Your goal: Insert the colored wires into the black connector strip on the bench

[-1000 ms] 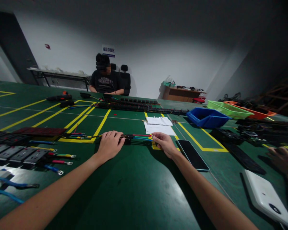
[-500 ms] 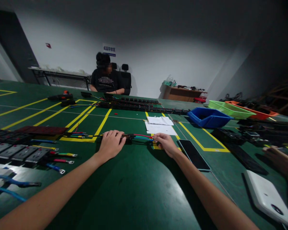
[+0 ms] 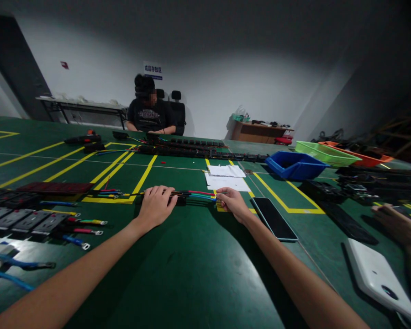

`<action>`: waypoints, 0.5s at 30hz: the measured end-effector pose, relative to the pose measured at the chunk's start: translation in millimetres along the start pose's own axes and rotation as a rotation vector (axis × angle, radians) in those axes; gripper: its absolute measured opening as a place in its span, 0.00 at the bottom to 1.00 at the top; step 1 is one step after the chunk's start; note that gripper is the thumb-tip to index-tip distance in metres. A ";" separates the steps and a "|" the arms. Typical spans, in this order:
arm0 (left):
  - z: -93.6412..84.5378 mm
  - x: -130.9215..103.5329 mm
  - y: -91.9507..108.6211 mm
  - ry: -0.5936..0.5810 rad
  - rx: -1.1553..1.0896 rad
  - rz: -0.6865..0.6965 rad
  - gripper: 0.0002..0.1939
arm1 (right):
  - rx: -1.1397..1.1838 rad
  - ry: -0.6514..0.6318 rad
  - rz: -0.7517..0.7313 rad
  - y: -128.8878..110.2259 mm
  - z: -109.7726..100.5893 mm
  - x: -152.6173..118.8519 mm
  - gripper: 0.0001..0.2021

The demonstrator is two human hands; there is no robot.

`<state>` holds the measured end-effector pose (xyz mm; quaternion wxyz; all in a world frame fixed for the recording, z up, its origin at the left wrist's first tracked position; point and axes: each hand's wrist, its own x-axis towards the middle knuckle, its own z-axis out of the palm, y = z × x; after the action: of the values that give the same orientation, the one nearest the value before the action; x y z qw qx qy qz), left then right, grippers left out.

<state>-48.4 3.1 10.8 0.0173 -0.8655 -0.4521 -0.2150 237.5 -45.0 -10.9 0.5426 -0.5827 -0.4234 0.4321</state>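
My left hand [image 3: 156, 204] lies over a dark cable bundle, its fingers curled across the black sleeve [image 3: 181, 199] and pressing it to the table. Red, blue and green-yellow wires [image 3: 200, 196] run from the sleeve to the right. At their far ends my right hand [image 3: 232, 203] pinches the wire tips between thumb and forefinger. Which tips sit inside the pinch is hard to make out. Left of my left hand, more wires with ring terminals [image 3: 114, 194] extend from a dark red strip [image 3: 56, 187].
Socket strips [image 3: 23, 220] with lugged wires lie at left. White papers [image 3: 228, 178], a phone [image 3: 274, 218] and a white device [image 3: 380, 276] lie at centre and right. Behind stand blue [image 3: 296, 169] and green bins [image 3: 325, 155]. Another person's hand [image 3: 397, 224] is at right; a person [image 3: 150, 112] sits opposite.
The view has shifted slightly. Both hands keep nearly the same places on the cable; a bit of yellow now shows at my right fingertips.
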 end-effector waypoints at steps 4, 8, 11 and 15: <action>-0.5 0.0 0.4 0.000 -0.017 -0.005 0.27 | -0.033 -0.013 -0.024 1.8 0.6 -1.1 0.16; -0.7 0.2 0.2 -0.006 -0.013 -0.001 0.27 | -0.059 -0.022 -0.044 2.3 -1.1 -2.9 0.17; -0.3 0.0 -0.1 -0.001 -0.011 0.002 0.27 | -0.033 -0.035 -0.044 1.7 -3.3 -3.8 0.19; 0.8 -0.6 -0.4 0.007 -0.012 -0.002 0.26 | -0.012 -0.048 -0.087 2.4 -5.7 -3.2 0.23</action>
<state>-48.7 3.1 9.8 0.0134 -0.8643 -0.4517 -0.2208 242.2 -49.7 -13.0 0.5470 -0.5566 -0.4639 0.4193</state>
